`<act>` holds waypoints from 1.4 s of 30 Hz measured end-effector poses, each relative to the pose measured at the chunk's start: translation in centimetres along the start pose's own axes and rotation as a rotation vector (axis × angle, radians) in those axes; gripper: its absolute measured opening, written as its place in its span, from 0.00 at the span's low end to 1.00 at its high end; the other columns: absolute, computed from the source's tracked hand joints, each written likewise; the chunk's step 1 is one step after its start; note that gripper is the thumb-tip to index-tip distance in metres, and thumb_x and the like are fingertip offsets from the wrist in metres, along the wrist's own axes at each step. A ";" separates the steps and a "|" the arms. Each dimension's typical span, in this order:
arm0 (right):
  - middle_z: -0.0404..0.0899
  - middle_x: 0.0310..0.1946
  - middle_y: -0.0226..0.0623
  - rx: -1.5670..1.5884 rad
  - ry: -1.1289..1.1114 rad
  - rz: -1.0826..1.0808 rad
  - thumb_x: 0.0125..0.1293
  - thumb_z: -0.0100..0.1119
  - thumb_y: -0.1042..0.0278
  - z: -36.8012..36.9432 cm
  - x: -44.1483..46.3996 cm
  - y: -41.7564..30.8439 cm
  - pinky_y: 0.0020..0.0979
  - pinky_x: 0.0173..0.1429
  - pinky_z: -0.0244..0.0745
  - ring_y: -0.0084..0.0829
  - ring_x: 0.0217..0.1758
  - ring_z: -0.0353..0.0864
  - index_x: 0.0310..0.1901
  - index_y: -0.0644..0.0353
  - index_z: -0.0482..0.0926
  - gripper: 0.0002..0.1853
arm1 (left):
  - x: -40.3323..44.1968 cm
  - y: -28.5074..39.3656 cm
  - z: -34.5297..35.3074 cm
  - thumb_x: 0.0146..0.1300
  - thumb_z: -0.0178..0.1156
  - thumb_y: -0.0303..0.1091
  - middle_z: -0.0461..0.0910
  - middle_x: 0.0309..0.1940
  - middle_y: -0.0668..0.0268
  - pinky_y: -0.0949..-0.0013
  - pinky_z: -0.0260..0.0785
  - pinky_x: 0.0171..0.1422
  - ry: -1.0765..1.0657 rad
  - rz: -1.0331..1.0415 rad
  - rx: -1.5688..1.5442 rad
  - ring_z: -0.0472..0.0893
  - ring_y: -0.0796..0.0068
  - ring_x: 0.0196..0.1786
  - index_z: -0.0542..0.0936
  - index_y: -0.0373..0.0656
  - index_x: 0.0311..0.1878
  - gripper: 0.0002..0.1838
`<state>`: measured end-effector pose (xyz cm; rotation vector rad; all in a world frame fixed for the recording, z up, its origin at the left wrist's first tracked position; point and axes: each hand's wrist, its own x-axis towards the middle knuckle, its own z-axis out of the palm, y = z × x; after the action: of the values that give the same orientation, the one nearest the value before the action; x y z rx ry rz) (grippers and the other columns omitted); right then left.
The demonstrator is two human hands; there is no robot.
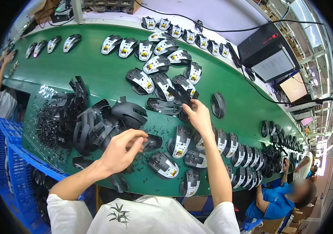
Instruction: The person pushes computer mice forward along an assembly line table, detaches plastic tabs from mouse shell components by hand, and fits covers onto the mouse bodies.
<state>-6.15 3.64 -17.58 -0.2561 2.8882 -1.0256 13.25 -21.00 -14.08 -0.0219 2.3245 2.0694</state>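
Observation:
My right hand (199, 117) reaches forward with its fingers closed on a black plastic mouse shell piece (181, 96). That piece is over or against the grey-and-white computer mice in the middle of the bench. Another dark shell part (162, 106) lies just left of it. My left hand (123, 151) is pinched, thumb against fingers; anything between the tips is too small to make out. Close to those fingertips lies a black mouse cover (153, 143), among small scattered black bits. Left of my hands is a heap of black shells (96, 123).
Part-built mice stand in rows at right (182, 141) and across the back (145, 50) of the green bench (104, 78). A pile of small black parts (48, 130) lies at left, beside blue crates (30, 156). A co-worker in blue (273, 202) sits at right.

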 end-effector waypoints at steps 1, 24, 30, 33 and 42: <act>0.87 0.42 0.47 0.013 0.004 0.023 0.70 0.60 0.63 0.6 0.4 0.4 0.40 0.50 0.81 0.46 0.42 0.87 0.51 0.71 0.82 0.18 | -0.1 -0.2 0.1 0.75 0.57 0.23 0.84 0.48 0.58 0.71 0.81 0.44 -0.017 0.016 0.022 0.86 0.70 0.39 0.80 0.32 0.55 0.10; 0.82 0.39 0.41 0.621 -0.348 -0.070 0.67 0.62 0.80 -1.3 -13.6 -11.4 0.30 0.46 0.78 0.34 0.37 0.81 0.66 0.64 0.72 0.25 | 0.2 -0.3 -1.3 0.75 0.63 0.27 0.83 0.53 0.57 0.61 0.80 0.61 -0.224 -0.150 -0.556 0.84 0.68 0.55 0.77 0.39 0.60 0.14; 0.82 0.37 0.36 0.752 -0.206 -0.126 0.68 0.64 0.80 1.2 -13.8 -12.9 0.24 0.45 0.73 0.25 0.36 0.78 0.61 0.64 0.76 0.20 | -0.1 0.6 -1.1 0.72 0.64 0.23 0.84 0.48 0.60 0.70 0.80 0.53 -0.020 -0.391 -0.909 0.85 0.72 0.46 0.78 0.38 0.58 0.14; 0.82 0.37 0.34 0.459 -0.077 -0.466 0.71 0.62 0.78 1.9 -13.8 -12.7 0.22 0.42 0.72 0.23 0.36 0.76 0.57 0.64 0.79 0.14 | -0.4 -0.3 -1.0 0.71 0.64 0.20 0.84 0.46 0.61 0.75 0.79 0.49 0.043 -0.372 -0.955 0.84 0.74 0.42 0.79 0.38 0.57 0.14; 0.82 0.36 0.34 0.615 -0.394 -0.073 0.72 0.65 0.74 -0.1 -12.7 -13.1 0.23 0.41 0.73 0.24 0.35 0.78 0.49 0.65 0.80 0.08 | -1.0 0.4 -1.0 0.67 0.68 0.21 0.84 0.43 0.61 0.78 0.76 0.45 0.038 -0.062 -0.387 0.83 0.77 0.39 0.81 0.36 0.55 0.14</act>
<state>8.05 -4.09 -9.15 -0.4562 2.1146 -1.5952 14.18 -21.97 -13.49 -0.1408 1.8755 2.4671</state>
